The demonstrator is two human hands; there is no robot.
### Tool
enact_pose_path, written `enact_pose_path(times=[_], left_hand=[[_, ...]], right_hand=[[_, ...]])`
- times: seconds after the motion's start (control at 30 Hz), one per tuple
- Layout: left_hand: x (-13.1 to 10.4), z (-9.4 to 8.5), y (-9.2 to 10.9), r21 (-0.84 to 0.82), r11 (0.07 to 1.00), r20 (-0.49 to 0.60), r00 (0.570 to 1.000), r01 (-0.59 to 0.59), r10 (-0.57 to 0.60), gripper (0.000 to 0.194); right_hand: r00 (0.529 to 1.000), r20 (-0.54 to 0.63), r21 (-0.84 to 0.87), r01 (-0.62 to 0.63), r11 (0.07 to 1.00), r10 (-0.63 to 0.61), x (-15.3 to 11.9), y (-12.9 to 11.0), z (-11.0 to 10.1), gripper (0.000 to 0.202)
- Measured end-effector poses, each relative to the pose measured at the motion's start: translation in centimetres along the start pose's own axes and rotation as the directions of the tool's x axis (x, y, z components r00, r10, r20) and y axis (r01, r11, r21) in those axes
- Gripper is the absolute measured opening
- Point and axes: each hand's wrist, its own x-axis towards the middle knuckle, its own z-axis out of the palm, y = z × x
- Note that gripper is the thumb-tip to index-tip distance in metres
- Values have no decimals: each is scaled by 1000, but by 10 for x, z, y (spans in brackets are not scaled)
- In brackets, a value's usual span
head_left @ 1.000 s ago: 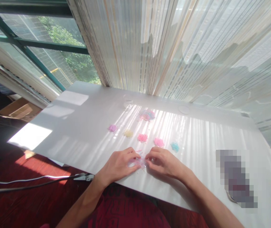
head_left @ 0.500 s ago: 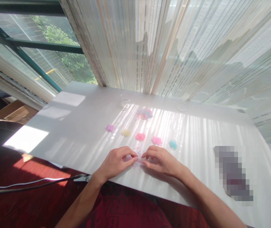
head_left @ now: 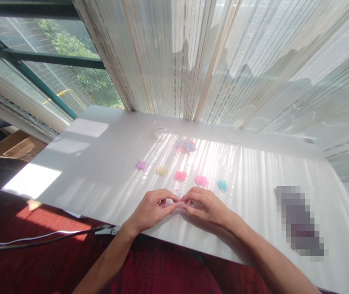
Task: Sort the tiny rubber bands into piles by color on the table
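Observation:
At the table's front edge, my left hand [head_left: 155, 208] and my right hand [head_left: 207, 205] face each other with thumbs and forefingers pinched. Their fingertips meet above a loose pale pink and lilac pile [head_left: 177, 210] of thin pieces, which look like small elastic bands. Whatever lies in the pinch is too small to make out. Beyond the hands runs a row of small heaps: purple [head_left: 141, 165], yellow [head_left: 162, 171], red-pink [head_left: 180, 176], pink [head_left: 201, 181] and turquoise [head_left: 222, 185]. Behind them lies a larger mixed-colour heap [head_left: 185, 146].
A small clear container [head_left: 161, 133] and a clear round lid [head_left: 232, 138] are toward the back of the white table [head_left: 107, 175]. A blurred-out dark object [head_left: 299, 222] lies at right. Striped curtains [head_left: 174, 61] hang behind; a cable [head_left: 54, 237] reaches the front edge at left.
My two hands have come closer together, so the fingertips now meet where a small gap showed before. The heaps lie as they did.

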Motion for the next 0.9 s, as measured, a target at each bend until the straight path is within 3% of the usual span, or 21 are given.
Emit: enact_pose_path(times=[0.17, 0.9], left_hand=[[-1, 0, -3, 16, 999, 21, 999, 33, -34, 16], [-7, -17, -10, 85, 992, 29, 995, 89, -91, 14]], right_hand=[[999, 41, -62, -19, 998, 22, 1, 1, -1, 15], [998, 4, -95, -61, 994, 62, 1, 2, -4, 8]])
